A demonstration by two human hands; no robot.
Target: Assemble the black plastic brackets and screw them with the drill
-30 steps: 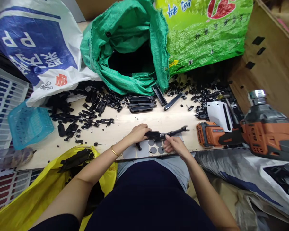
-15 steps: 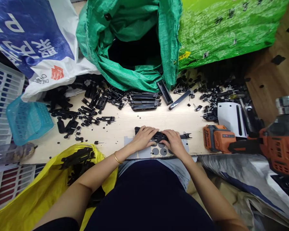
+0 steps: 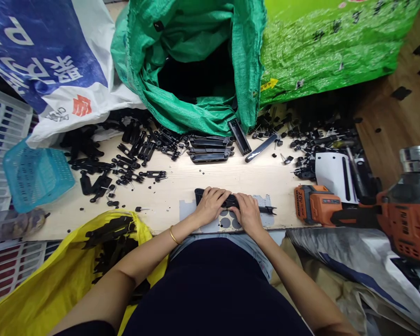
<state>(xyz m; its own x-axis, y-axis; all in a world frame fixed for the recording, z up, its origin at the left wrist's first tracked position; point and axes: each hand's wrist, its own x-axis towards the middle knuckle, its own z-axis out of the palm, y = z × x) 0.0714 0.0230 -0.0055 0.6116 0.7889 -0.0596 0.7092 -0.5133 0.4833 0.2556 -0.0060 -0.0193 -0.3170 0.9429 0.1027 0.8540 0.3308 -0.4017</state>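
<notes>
Holding hands: left hand and right hand both on a long black plastic bar; fingers bent over its top, thumbs at the near side, hands close together with a narrow gap.
Black bar, place: at the wooden tabletop's near edge, over a grey sheet with dark discs, right in front of the person.
Bar long axis: left to right, roughly along the table edge; right end slightly nearer the person.
Bar ends: broad squared end sticks out past the left hand; slim forked tip points right, past the right hand.
Bar build: one piece or several fitted together, cannot tell; hands cover much of it.
Beyond the hands: stacked black bars, also lying left to right, in front of a green woven sack.
Left side: loose black link pieces; yellow bag by the left forearm.
Right side: orange-and-black power tool, 20V battery toward the forked tip, well apart.
</notes>
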